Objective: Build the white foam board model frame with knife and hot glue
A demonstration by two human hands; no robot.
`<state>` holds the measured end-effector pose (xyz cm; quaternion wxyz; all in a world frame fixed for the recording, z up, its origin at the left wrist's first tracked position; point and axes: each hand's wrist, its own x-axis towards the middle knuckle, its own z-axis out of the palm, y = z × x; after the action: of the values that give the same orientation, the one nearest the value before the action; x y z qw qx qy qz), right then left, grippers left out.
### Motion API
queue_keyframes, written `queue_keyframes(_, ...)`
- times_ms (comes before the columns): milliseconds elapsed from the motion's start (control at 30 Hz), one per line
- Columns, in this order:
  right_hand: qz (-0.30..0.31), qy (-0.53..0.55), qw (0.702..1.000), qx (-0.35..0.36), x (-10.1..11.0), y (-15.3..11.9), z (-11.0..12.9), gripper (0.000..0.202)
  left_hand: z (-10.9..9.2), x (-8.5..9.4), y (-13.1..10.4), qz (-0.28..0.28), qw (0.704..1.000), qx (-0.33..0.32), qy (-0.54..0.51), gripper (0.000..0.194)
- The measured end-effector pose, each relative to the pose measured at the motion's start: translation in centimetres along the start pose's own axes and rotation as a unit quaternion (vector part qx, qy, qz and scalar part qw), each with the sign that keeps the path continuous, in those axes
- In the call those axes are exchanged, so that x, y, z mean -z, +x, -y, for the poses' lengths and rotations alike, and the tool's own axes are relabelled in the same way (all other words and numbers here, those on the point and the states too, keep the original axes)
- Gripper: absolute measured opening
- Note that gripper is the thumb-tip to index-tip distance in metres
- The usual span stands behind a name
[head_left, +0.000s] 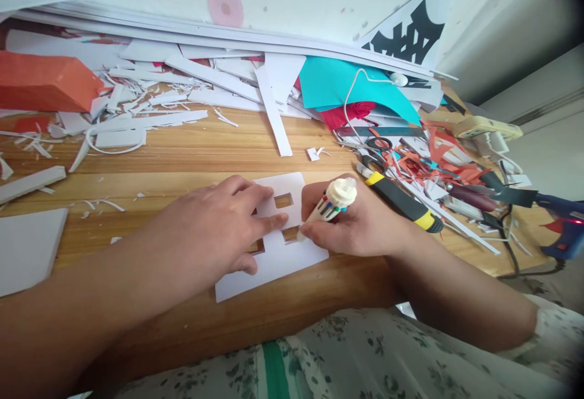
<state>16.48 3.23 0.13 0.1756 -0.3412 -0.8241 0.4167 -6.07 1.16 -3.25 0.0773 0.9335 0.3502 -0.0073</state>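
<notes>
A white board [278, 265] with several rectangular cut-out holes lies on the wooden table in front of me. My left hand [232, 222] rests flat on its left part, fingers spread, covering some of the holes. In my right hand [347, 222] is a white multicolour pen [329, 204] with coloured sliders, held tilted in a closed grip. The pen's lower end is at the right edge of a lower hole; its tip is too small to make out.
White offcuts [141, 101] and an orange paper block [45, 83] lie at the back left. To the right are a yellow-black utility knife [401, 198], scissors [376, 146], coloured scraps and a blue glue gun [563, 222]. Turquoise paper [356, 86] lies behind.
</notes>
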Motion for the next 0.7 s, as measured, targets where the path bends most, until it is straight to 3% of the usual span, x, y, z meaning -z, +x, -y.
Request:
queue_keyframes(367, 0.002, -0.096, 0.995, -0.007, -0.2, -0.1, 1.6, 0.010, -0.4, 1.0, 0.6, 0.045, 0.999, 0.016, -0.003, 0.056)
queue_keyframes(700, -0.063, -0.054, 0.996, -0.011, 0.4, -1.0, -0.2, 0.013, -0.3, 0.4, 0.4, 0.027, 0.999, 0.016, 0.007, 0.067)
